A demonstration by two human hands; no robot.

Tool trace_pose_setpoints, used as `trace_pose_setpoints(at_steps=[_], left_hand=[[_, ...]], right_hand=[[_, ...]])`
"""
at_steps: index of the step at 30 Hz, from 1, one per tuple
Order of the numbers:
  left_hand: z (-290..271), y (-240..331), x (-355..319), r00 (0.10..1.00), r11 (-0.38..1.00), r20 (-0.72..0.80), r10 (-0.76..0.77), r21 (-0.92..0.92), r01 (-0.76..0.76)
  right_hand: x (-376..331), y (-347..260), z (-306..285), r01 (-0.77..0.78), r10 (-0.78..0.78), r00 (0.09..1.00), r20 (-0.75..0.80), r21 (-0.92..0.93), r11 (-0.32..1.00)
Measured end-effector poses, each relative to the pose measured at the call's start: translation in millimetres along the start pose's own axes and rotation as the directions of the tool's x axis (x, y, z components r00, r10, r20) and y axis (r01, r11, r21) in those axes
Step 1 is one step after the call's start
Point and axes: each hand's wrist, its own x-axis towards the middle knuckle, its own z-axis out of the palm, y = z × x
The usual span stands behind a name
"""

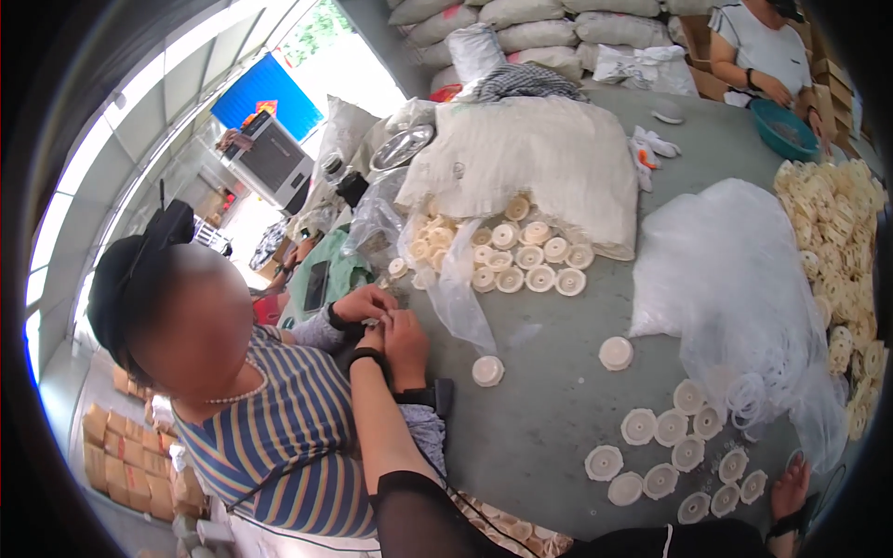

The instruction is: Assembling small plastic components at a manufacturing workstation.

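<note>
Because round parts (660, 482) lie loose on the surface (549, 400), a sleeve (712, 541) could scatter them

Right grip (791, 485), half-curled beside a filmy bag (716, 260): I can't tell any hold. Left grip (372, 337), among a co-worker's hands (406, 346): can't tell. Beyond: white sack (530, 149), round parts at its mouth; teal bowl (771, 146), small pieces (791, 131).

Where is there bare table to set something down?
The grey table is barest left of the disc cluster, right of the single disc below the plastic strip; also between the gloves, teal bowl and clear bag. Crowded: around the right hand, along the white sack and under the cream heap.
</note>
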Motion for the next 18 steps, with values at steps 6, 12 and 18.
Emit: trace_pose_setpoints(at_steps=[6,12,18], left_hand=[[4,-60,-24,0.997,0.996,0.007,-0.076,-0.046,0.076],[22,-63,-24,0.997,0.995,0.06,-0.048,-0.089,0.053],[56,-17,-1,0.99,0.987,0.128,0.059,-0.158,-0.039]], right_hand=[[17,-15,-42,-0.063,0.055,0.936,0.347,0.014,0.998],[2,-5,-4,0.005,0.005,0.972,0.236,-0.039,0.999],[2,-6,19,-0.159,0.105,0.883,0.457,0.081,0.984]])
